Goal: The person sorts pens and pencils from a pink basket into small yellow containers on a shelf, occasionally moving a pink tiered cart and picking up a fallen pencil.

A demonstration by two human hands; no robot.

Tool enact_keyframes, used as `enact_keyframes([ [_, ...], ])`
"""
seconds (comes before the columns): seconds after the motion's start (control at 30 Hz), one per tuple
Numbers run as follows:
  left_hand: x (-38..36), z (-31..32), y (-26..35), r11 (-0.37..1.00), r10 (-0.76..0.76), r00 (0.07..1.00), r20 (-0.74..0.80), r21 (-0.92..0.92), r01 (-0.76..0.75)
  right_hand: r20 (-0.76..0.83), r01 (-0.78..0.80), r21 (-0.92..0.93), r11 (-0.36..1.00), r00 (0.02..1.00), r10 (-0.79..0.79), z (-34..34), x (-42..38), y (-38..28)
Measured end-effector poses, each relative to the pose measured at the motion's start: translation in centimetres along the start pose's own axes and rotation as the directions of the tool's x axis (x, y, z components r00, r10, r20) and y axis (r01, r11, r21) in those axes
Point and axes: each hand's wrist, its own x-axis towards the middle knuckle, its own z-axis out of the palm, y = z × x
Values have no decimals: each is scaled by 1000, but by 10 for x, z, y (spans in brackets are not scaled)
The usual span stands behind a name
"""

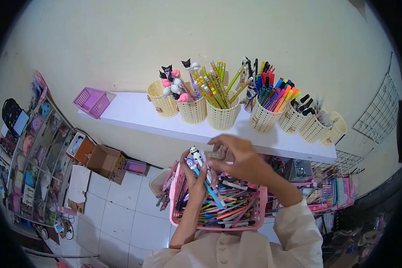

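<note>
My left hand [195,181] is closed round a few pens with figure toppers, above a pink basket [174,210]. One is a blue pen [208,188] with a purple-and-white animal head. Beside it a panda-topped pen [195,153] sticks up between the fingers. My right hand [243,156] is at the upper right of these pens, its fingers curved and blurred, with a greyish smear between thumb and forefinger; I cannot tell what that is. Below both hands, loose pens and pencils [236,205] fill the basket.
On the white shelf [134,116] stands a row of cream woven cups [222,118] with topper pens, yellow pencils and coloured markers. A small purple basket [93,102] sits at its left end. Cardboard boxes [103,163] and a display rack [35,174] stand left; stocked baskets [344,196] are at right.
</note>
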Motion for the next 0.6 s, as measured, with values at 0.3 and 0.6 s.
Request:
enact_keyframes([
  [0.3,5,29,-5,958,271,885,-378,22,-284,-108,-209,81,975,970,217,26,-72,15],
  [0.6,1,62,-29,974,229,894,-386,86,-212,-507,-139,151,979,839,197,-8,-111,29],
])
